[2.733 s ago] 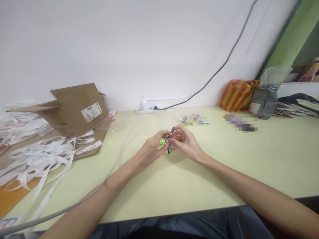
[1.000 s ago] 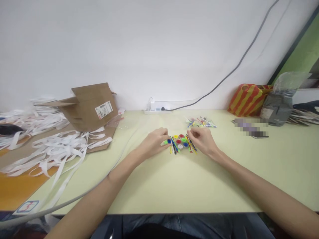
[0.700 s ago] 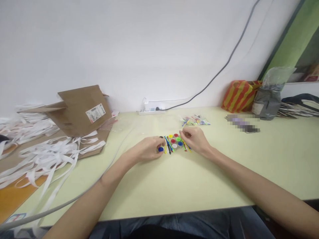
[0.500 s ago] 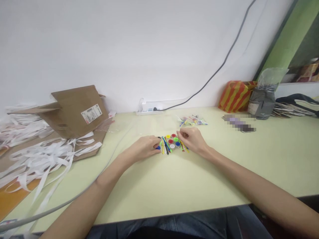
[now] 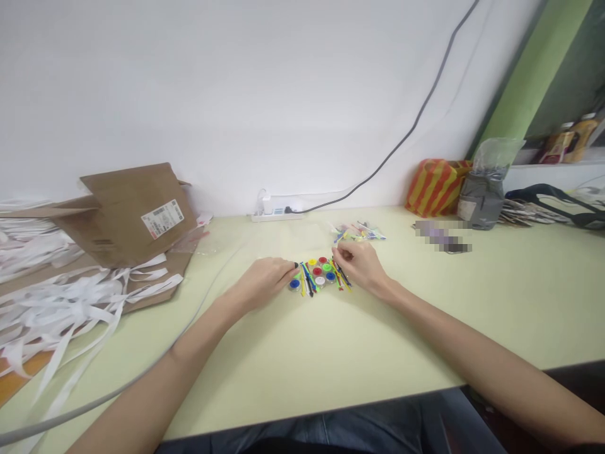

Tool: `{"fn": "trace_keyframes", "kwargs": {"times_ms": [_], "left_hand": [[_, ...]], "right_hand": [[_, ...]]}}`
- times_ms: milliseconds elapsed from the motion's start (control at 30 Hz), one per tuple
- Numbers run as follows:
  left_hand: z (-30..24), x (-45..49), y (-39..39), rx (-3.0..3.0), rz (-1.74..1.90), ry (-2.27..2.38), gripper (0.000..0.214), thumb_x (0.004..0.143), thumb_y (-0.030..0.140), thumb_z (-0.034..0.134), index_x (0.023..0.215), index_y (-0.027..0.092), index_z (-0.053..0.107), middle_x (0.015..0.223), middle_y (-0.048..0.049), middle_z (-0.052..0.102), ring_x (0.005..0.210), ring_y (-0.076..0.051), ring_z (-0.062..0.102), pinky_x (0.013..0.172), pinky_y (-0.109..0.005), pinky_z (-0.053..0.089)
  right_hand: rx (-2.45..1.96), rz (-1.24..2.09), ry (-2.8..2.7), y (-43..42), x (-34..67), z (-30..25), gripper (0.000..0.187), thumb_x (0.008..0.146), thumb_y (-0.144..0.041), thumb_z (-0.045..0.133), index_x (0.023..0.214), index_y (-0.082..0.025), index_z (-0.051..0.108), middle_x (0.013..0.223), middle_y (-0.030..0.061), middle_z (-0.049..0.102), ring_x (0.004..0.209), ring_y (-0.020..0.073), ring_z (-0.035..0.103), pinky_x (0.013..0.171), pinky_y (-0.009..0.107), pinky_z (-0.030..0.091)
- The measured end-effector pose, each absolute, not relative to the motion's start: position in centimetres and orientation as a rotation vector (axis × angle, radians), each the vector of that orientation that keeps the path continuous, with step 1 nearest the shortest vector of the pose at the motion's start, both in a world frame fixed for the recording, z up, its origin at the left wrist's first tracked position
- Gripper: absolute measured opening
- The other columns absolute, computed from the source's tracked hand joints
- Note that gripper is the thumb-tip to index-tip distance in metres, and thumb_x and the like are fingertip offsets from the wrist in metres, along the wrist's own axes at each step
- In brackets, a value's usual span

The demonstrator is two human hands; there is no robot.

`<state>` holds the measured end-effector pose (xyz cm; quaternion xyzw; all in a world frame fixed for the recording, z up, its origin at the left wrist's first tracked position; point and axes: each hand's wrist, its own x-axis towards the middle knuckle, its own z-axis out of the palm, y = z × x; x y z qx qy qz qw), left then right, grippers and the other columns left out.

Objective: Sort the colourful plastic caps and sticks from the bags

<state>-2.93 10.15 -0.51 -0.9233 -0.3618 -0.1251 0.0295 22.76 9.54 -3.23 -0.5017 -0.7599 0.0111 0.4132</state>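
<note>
A compact group of small coloured round pieces, among them a red disc, a white disc and a blue disc, lies on the table. Thin arrow-shaped sticks stand between the discs on the left, and more sticks lie at the right end. My left hand is closed at the left end, its fingertips on a black round piece. Curled in a pinch, my right hand is beside the right-hand sticks; whatever its fingers hold is hidden.
A clear bag of coloured pieces lies behind the hands. To the left are an open cardboard box, white straps and a grey cable. A power strip, striped bag and grey bag stand along the wall.
My left hand has drawn back a little, and the blue disc beneath its fingers shows fully. My right hand stays pinched by the right-hand sticks. The whole view has shifted slightly.
</note>
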Motion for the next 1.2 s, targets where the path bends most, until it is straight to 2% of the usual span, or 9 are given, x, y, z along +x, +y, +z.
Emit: {"fn": "trace_keyframes", "kwargs": {"times_ms": [100, 233, 400, 567, 700, 800, 900, 1000, 1200], "left_hand": [[-0.7, -3.0, 10.5, -2.784, -0.442, -1.203, 0.033, 0.102, 0.036, 0.035, 0.08, 0.021, 0.054, 0.074, -0.0026, 0.06, 0.066, -0.018, 0.055, 0.063, -0.03, 0.034], [-1.4, -3.4, 11.2, -2.772, -0.568, -1.233, 0.025, 0.101, 0.031, 0.035, 0.094, 0.022, 0.057, 0.086, -0.0034, 0.064, 0.076, -0.019, 0.059, 0.071, -0.032, 0.04], [-2.0, -3.6, 11.8, -2.758, -0.647, -1.162, 0.028, 0.1, 0.026, 0.033, 0.112, 0.02, 0.058, 0.105, -0.0074, 0.065, 0.091, -0.022, 0.061, 0.083, -0.036, 0.045], [-1.9, -3.7, 12.0, -2.751, -0.602, -1.183, 0.035, 0.099, 0.02, 0.029, 0.118, 0.02, 0.058, 0.116, -0.0086, 0.063, 0.105, -0.024, 0.061, 0.091, -0.04, 0.047], [-2.0, -3.6, 12.1, -2.768, -0.565, -1.174, 0.036, 0.098, 0.019, 0.03, 0.121, 0.021, 0.056, 0.119, -0.0082, 0.063, 0.108, -0.024, 0.06, 0.094, -0.04, 0.047], [-2.1, -3.7, 12.1, -2.768, -0.557, -1.156, 0.036, 0.099, 0.019, 0.03, 0.123, 0.021, 0.056, 0.121, -0.008, 0.062, 0.109, -0.024, 0.06, 0.095, -0.041, 0.046], [-2.1, -3.7, 12.1, -2.757, -0.562, -1.148, 0.036, 0.098, 0.019, 0.031, 0.124, 0.021, 0.056, 0.122, -0.0081, 0.062, 0.11, -0.024, 0.06, 0.095, -0.041, 0.046], [-2.0, -3.6, 12.0, -2.753, -0.583, -1.139, 0.036, 0.097, 0.018, 0.033, 0.124, 0.021, 0.056, 0.121, -0.008, 0.062, 0.11, -0.024, 0.059, 0.095, -0.041, 0.046], [-1.8, -3.5, 11.8, -2.742, -0.528, -1.201, 0.044, 0.09, 0.006, 0.031, 0.123, 0.02, 0.057, 0.122, -0.0083, 0.061, 0.111, -0.023, 0.058, 0.094, -0.04, 0.047]], "right_hand": [[-1.207, -0.021, -1.867, 10.4, 23.4, -3.4, 0.019, 0.094, -0.024, 0.043, 0.083, -0.022, 0.059, 0.077, 0.0047, 0.062, 0.079, 0.0211, 0.057, 0.076, 0.032, 0.042], [-1.239, -0.089, -1.863, 11.9, 24.7, -4.4, 0.039, 0.093, -0.017, 0.039, 0.129, -0.019, 0.053, 0.119, 0.013, 0.061, 0.118, 0.0269, 0.051, 0.104, 0.043, 0.037], [-1.393, -0.091, -1.906, 13.7, 26.2, -6.0, 0.051, 0.092, -0.017, 0.038, 0.143, -0.018, 0.044, 0.138, 0.0136, 0.054, 0.132, 0.029, 0.042, 0.112, 0.049, 0.033], [-1.467, -0.104, -1.931, 15.0, 27.6, -7.0, 0.058, 0.091, -0.013, 0.035, 0.148, -0.024, 0.041, 0.148, 0.0091, 0.047, 0.139, 0.0281, 0.037, 0.113, 0.051, 0.032], [-1.554, -0.106, -1.922, 16.2, 29.0, -7.8, 0.068, 0.085, -0.006, 0.038, 0.149, -0.025, 0.041, 0.154, 0.0067, 0.041, 0.146, 0.0296, 0.028, 0.116, 0.053, 0.028], [-1.546, -0.071, -1.959, 16.9, 29.7, -8.1, 0.067, 0.078, -0.003, 0.044, 0.14, -0.028, 0.053, 0.146, 0.0047, 0.051, 0.141, 0.029, 0.036, 0.114, 0.051, 0.03], [-1.547, -0.069, -1.935, 17.3, 30.0, -8.1, 0.047, 0.076, -0.007, 0.05, 0.116, -0.024, 0.067, 0.13, 0.0075, 0.061, 0.127, 0.0296, 0.047, 0.108, 0.048, 0.036], [-1.568, -0.085, -1.875, 17.5, 29.9, -8.0, 0.026, 0.078, -0.013, 0.054, 0.098, -0.021, 0.068, 0.115, 0.0099, 0.064, 0.112, 0.0294, 0.052, 0.099, 0.046, 0.041], [-1.585, -0.108, -1.756, 17.5, 30.4, -7.7, 0.013, 0.081, -0.017, 0.054, 0.087, -0.02, 0.066, 0.097, 0.0097, 0.06, 0.1, 0.0273, 0.051, 0.089, 0.041, 0.043]]}}
